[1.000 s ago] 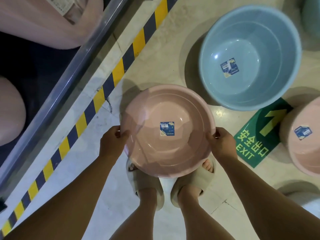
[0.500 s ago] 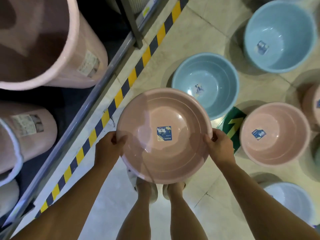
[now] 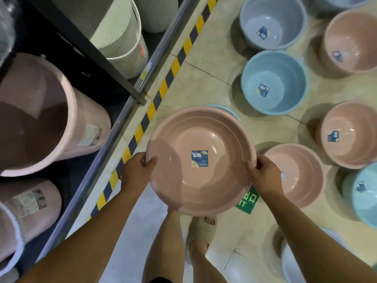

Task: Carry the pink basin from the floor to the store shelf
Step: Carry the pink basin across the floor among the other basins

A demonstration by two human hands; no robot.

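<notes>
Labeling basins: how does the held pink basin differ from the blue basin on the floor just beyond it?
Colour: the held pink basin is pink, the blue basin light blue. Support: the pink one is gripped at opposite rims by the left hand and right hand, the blue one sits untouched on the floor. Apparent size: the pink one looks wider, being nearer the camera. Both are round, open side up, empty, with a blue sticker inside.

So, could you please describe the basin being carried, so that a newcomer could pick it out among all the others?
Start at the yellow-and-black striped floor tape along the shelf edge. Just right of it, mid-picture, is the pink basin, with a blue sticker inside. Unlike the other pink basins, it is off the floor, gripped at its rim by the left hand and right hand.
</notes>
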